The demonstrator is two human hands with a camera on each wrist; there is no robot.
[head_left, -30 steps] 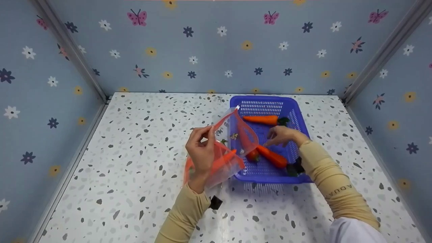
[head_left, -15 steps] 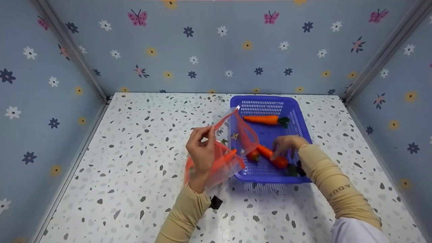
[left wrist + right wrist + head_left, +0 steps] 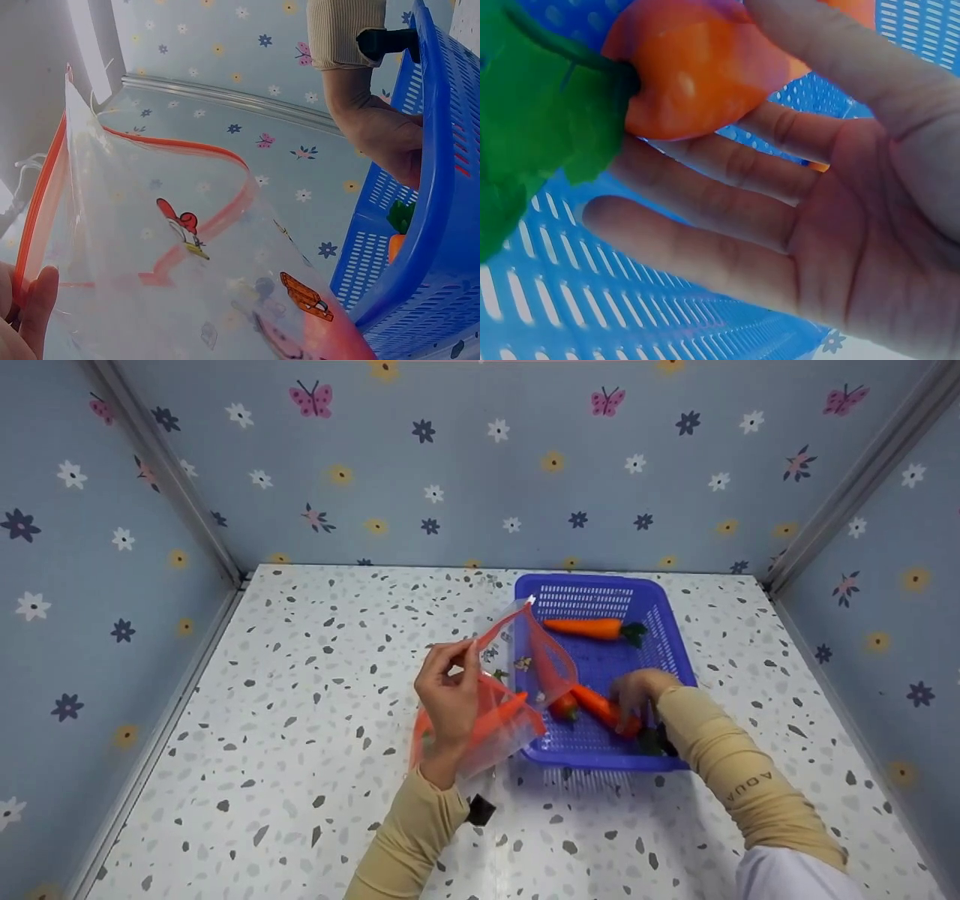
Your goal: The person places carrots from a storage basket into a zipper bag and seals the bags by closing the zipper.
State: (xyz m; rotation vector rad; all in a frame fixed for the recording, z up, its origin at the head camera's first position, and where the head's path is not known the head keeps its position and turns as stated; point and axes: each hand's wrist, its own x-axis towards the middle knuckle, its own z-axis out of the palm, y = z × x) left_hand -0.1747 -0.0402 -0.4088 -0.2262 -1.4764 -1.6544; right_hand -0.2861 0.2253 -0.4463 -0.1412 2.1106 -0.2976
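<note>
My left hand (image 3: 450,697) pinches the rim of a clear zip bag (image 3: 127,225) with a red zip edge and small printed pictures. The bag's mouth gapes, and a carrot (image 3: 495,718) shows through its lower part. Inside the blue basket (image 3: 527,660), my right hand (image 3: 641,690) is at the thick, leafy end of a carrot (image 3: 697,71). Its fingers reach nearly straight along the underside of that carrot, while the thumb lies over the upper side. Another carrot (image 3: 589,628) lies along the basket's back.
A small red vegetable (image 3: 564,706) with a green stem lies in the basket beside the bag. The bag overlaps the basket's left side. Flowered panels (image 3: 465,465) enclose the speckled table (image 3: 315,660) at the back and both sides.
The right hand has moved from the basket's middle toward the front, along to the leafy end of the nearer carrot. Left hand and bag have stayed in place.
</note>
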